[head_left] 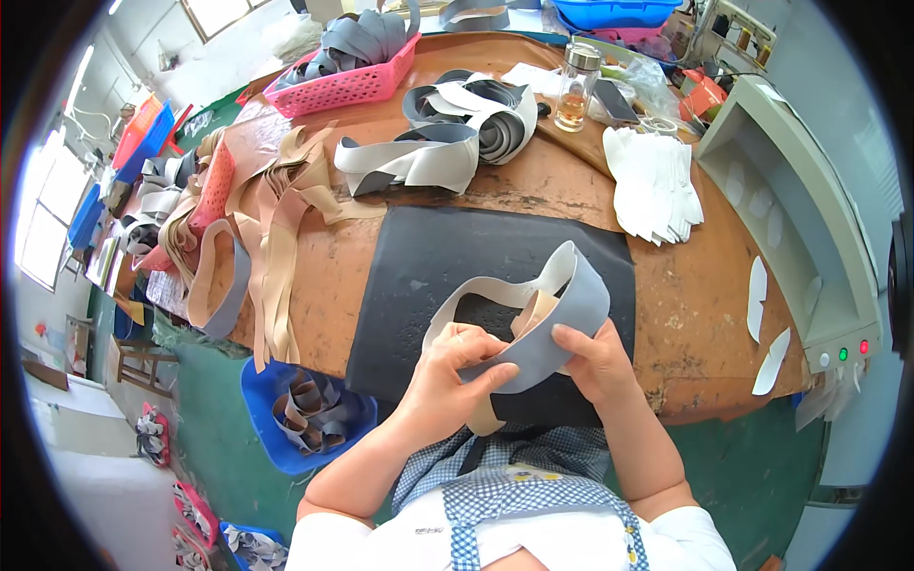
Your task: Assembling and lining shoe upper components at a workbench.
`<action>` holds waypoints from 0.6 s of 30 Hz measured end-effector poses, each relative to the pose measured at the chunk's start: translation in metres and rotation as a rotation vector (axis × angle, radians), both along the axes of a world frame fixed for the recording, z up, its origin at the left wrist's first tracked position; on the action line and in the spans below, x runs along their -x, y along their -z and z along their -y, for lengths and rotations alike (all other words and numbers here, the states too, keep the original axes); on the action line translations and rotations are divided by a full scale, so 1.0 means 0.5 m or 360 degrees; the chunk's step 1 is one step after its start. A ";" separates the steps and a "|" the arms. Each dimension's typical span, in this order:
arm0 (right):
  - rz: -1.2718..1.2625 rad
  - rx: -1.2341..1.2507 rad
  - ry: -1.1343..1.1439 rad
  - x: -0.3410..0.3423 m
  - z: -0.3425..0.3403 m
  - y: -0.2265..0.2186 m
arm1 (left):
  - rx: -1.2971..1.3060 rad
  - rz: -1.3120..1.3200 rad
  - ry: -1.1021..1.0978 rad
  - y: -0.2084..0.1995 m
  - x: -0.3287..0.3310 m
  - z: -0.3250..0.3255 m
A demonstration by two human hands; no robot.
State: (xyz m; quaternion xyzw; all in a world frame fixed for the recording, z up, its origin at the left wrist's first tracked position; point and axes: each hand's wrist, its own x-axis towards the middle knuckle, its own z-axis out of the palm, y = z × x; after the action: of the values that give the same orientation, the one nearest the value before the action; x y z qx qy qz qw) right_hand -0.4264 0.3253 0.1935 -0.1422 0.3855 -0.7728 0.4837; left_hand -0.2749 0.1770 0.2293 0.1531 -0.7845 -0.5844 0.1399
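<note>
Over the black mat (405, 285), a grey strip of sheet material with a pale inner side (588, 303) is bent into a loop between my two hands. My left hand (457, 366) pinches its near left part, thumb on the outer face. On the right, my right hand (600, 366) grips the loop with the thumb on the grey face and the fingers mostly hidden. A tan piece (538, 309) shows inside the loop. Below my left hand, a tan end (486, 419) hangs at the mat's near edge; whether both are one piece, I cannot tell.
Tan strips (276, 238) hang over the table's left edge, above a blue tub (262, 433). Grey-white strips (409, 162) and a pink basket (352, 92) lie beyond the mat. White pieces (652, 186), a glass bottle (574, 90) and a pale machine (795, 181) are at right.
</note>
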 end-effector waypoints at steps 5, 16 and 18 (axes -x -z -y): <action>-0.0085 -0.0172 0.0229 -0.008 0.008 -0.004 | 0.0041 0.0017 0.0008 0.005 -0.005 -0.001; -0.0318 -0.0245 0.0367 -0.024 0.022 -0.001 | 0.0126 0.0077 0.0123 0.007 -0.007 0.014; -0.0350 -0.0317 0.0377 -0.031 0.026 0.001 | 0.0150 0.0073 0.0104 0.006 -0.007 0.005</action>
State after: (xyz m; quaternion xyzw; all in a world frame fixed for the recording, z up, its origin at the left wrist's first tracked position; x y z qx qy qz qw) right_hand -0.4108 0.3124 0.1932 -0.1309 0.5246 -0.7622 0.3560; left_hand -0.2712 0.1746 0.2265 0.1339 -0.8187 -0.5474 0.1098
